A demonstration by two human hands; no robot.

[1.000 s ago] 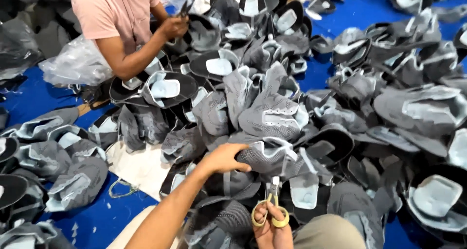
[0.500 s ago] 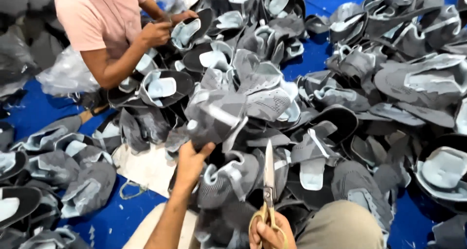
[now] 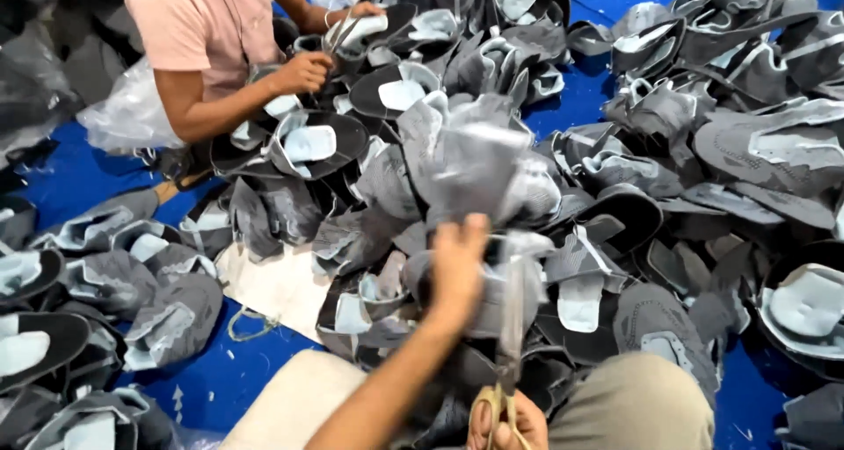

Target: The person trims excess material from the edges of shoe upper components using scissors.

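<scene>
A grey shoe upper (image 3: 479, 164) is pinched by the left hand (image 3: 457, 270) above the scissors (image 3: 508, 344), whose handles are gripped by the right hand (image 3: 505, 424).

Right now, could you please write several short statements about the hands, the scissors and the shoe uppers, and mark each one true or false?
1. The left hand holds up a grey shoe upper. True.
2. The right hand grips a knife. False: it grips scissors, blades pointing up.
3. The shoe uppers lie on a blue floor covering. True.
4. The person in the pink shirt sits with idle hands. False: both hands are on a piece and a tool.
5. The pile is red. False: the pieces are grey and black.
</scene>
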